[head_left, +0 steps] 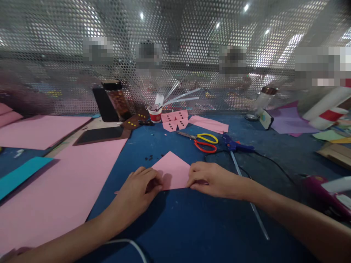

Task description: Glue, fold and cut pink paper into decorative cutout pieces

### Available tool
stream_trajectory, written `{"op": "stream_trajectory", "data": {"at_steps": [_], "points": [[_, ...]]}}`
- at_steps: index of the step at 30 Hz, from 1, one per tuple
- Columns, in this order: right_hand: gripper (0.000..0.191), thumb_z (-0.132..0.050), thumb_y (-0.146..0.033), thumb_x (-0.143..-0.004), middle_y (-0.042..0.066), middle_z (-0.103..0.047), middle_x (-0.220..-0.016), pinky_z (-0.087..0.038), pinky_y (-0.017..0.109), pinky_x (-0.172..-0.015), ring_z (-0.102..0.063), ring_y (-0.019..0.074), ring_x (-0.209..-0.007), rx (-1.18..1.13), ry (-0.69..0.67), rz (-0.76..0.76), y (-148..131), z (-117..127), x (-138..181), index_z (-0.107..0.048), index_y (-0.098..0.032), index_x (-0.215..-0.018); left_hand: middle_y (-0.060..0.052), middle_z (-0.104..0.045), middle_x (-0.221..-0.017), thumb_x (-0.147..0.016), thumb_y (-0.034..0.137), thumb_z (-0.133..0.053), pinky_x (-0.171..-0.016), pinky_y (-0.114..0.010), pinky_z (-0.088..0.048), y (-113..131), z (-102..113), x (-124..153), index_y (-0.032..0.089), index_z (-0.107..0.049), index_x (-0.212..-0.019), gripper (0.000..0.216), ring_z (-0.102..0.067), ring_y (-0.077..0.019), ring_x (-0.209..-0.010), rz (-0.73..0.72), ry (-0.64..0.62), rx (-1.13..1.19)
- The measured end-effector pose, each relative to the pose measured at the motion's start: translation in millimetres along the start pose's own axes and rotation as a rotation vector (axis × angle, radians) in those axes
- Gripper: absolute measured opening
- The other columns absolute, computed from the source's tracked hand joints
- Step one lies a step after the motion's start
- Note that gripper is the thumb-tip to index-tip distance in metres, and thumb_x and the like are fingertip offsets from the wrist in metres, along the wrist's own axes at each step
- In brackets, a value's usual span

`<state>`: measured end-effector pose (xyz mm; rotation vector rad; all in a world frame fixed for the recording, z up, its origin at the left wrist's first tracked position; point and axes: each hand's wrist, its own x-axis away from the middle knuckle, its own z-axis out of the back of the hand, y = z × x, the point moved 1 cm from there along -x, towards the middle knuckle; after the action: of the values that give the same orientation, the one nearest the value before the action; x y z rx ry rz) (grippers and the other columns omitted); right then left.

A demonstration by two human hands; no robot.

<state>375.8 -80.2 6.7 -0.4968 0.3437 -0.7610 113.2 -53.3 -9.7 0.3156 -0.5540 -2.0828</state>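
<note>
Flat on the blue table lies a pink sheet of paper [173, 171], its near edge straight and its far side rising to a point. My left hand [144, 184] has its fingers closed at the left end of this near edge. At the right corner, my right hand [204, 179] pinches the paper between thumb and fingers. Small black scraps [149, 157] lie beyond my left hand. Past the paper are scissors [201, 141] with one yellow and one red handle, and a pink cut-out [175, 120] with black squares.
A blue glue gun [237, 144] with a long glue stick [257, 215] lies near my right arm. Large pink sheets [68, 190] cover the left side. A paper cup [155, 115] of glue sticks stands behind, before a perforated metal screen [175, 33]. A magenta glue gun [323, 193] is at right.
</note>
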Motion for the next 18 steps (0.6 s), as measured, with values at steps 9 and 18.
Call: {"op": "stream_trajectory", "data": {"at_steps": [9,18], "points": [[0.017,-0.061,-0.012,-0.091,0.003,-0.067,-0.103,-0.047,0.025,-0.086,-0.062,0.0143,-0.096,0.007,-0.003,0.004,0,0,0,-0.074,-0.020,-0.100,0.000,-0.064,-0.087,-0.090,0.025,-0.057,-0.076,-0.035,-0.038,-7,1,1,0.024,-0.062,-0.086,0.007,-0.053,-0.0226,-0.087,0.015,-0.024,0.014],[0.016,-0.061,-0.012,-0.091,0.003,-0.067,-0.103,-0.047,0.025,-0.086,-0.062,0.0139,-0.096,0.004,-0.013,-0.007,-1,2,0,-0.073,-0.019,-0.099,-0.001,-0.064,-0.086,-0.090,0.029,-0.056,-0.076,-0.036,-0.038,-12,4,4,0.024,-0.063,-0.086,0.009,-0.053,-0.0238,-0.088,0.042,-0.036,0.001]]}}
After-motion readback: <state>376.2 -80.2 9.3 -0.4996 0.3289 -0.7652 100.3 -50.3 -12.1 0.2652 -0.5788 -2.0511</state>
